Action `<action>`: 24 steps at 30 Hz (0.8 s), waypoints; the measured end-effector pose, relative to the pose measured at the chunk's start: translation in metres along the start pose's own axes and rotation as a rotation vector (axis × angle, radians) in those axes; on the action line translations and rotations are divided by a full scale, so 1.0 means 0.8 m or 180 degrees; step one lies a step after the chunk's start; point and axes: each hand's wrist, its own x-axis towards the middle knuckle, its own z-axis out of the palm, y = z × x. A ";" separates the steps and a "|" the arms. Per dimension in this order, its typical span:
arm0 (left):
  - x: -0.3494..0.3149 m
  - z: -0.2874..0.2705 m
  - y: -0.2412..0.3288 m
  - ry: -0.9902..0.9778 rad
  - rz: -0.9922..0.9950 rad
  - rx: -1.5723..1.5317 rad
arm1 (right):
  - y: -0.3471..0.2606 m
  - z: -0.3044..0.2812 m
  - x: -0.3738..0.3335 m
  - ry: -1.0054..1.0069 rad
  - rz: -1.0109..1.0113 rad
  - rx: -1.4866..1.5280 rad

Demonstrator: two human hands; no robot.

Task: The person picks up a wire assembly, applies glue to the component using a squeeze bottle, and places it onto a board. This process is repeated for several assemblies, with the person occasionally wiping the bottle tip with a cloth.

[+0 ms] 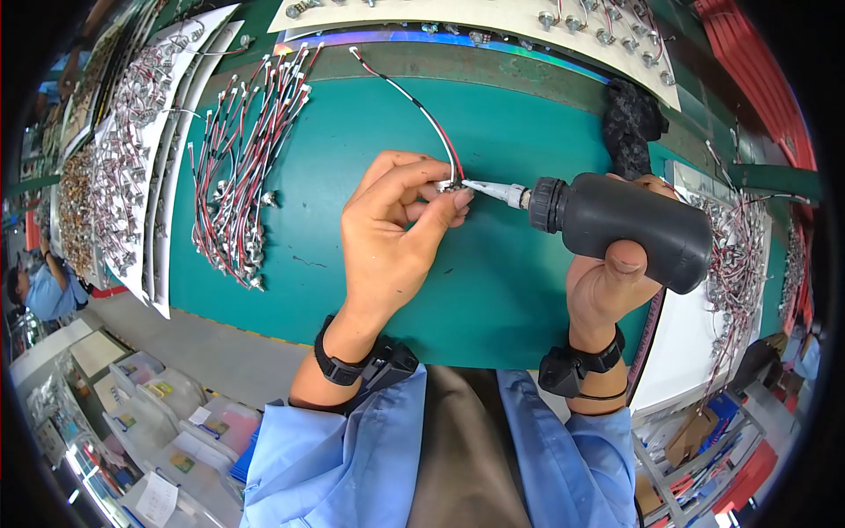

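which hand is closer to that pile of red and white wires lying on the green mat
Left. The left hand, pinching a small wired connector, sits just right of the wire pile. The right hand, gripping the black bottle, is farther right.

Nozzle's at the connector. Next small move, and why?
Probably a light squeeze of the black bottle in the right hand. Its white nozzle tip already sits at the small connector pinched in the left hand, with the red, black and white wire trailing clear across the green mat.
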 end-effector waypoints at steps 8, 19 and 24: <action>-0.003 0.000 0.000 0.0005 -0.0030 -0.0029 | 0.002 -0.005 0.001 -0.0266 -0.0290 -0.0295; 0.008 -0.003 0.006 -0.0050 -0.0064 -0.0083 | 0.010 -0.005 0.014 -0.0348 -0.0410 -0.0512; 0.013 -0.012 0.023 -0.0039 0.0218 0.0378 | 0.006 -0.018 0.037 0.0271 -0.0271 -0.1072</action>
